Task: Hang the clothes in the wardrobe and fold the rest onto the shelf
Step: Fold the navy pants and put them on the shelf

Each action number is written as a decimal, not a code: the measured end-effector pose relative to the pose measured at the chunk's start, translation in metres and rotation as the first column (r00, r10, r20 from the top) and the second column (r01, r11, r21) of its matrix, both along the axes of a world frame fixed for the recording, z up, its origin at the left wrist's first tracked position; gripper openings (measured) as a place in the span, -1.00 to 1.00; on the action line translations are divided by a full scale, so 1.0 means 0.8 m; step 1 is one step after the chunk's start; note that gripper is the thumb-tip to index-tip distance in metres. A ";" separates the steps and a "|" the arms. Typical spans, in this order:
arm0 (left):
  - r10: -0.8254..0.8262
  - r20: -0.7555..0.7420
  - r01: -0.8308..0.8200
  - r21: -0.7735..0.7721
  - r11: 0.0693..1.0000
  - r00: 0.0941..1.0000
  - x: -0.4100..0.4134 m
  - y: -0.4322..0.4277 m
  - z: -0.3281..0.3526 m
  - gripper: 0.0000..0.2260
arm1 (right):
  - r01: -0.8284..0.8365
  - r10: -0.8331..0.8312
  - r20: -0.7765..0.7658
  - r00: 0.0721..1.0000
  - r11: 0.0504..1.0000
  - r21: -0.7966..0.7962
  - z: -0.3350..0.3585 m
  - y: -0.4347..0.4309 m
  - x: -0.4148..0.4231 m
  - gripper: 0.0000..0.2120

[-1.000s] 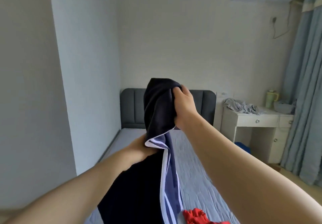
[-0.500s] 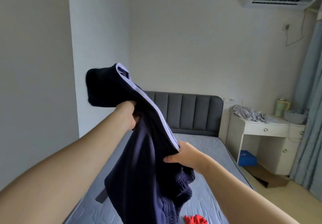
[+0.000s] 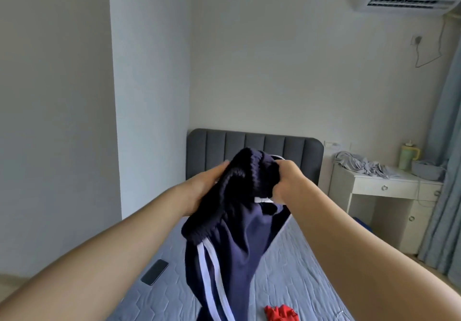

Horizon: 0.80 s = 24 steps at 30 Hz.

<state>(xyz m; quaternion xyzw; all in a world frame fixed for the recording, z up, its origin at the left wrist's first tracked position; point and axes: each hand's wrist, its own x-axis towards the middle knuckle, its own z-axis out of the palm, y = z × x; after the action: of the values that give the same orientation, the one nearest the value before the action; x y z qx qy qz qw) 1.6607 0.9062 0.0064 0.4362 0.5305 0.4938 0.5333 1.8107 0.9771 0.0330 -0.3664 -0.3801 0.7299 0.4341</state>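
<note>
I hold a pair of navy track trousers (image 3: 239, 243) with white side stripes up in front of me, above the bed. My left hand (image 3: 204, 188) grips the ribbed waistband from the left. My right hand (image 3: 287, 183) clutches the bunched waistband on the right. The legs hang down out of the bottom of the view. A red garment (image 3: 280, 313) lies on the bed below.
The bed (image 3: 299, 265) has a grey quilted cover and a dark padded headboard (image 3: 252, 146). A black phone (image 3: 154, 272) lies near its left edge. A white desk (image 3: 389, 186) with crumpled grey clothes (image 3: 361, 164) and a green jug stands at right, beside blue curtains (image 3: 444, 171).
Both hands came together at the waistband: the left dropped from high on the left, the right rose from below. The trousers now hang straight down with the stripes showing.
</note>
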 end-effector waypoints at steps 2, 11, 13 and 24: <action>-0.128 0.000 0.127 0.131 0.983 0.992 -0.002 -0.004 0.000 -0.49 | 0.023 -0.025 -0.080 0.996 1.000 -0.019 -0.003 0.004 0.001 -0.76; 0.324 -0.387 -0.193 0.341 0.920 0.863 0.009 0.002 0.008 -0.73 | -0.026 0.032 -0.065 0.997 0.996 0.083 -0.012 -0.008 0.024 -0.84; 0.297 -0.441 -0.144 0.347 0.927 0.847 0.008 0.002 0.026 -0.75 | -0.051 0.010 0.150 0.989 0.961 0.273 -0.017 -0.009 0.033 -0.97; 0.149 -0.710 -0.011 0.195 0.981 0.688 0.024 -0.002 0.092 -0.76 | -0.035 -0.609 0.518 0.600 0.627 0.778 -0.026 -0.012 0.055 -0.38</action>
<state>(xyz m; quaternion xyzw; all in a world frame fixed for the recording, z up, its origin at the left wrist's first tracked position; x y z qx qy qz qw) 1.6796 0.9047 0.0796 0.6162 0.6703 0.3504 0.2195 1.8550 0.9675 0.0123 -0.4909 -0.7047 0.2096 0.4674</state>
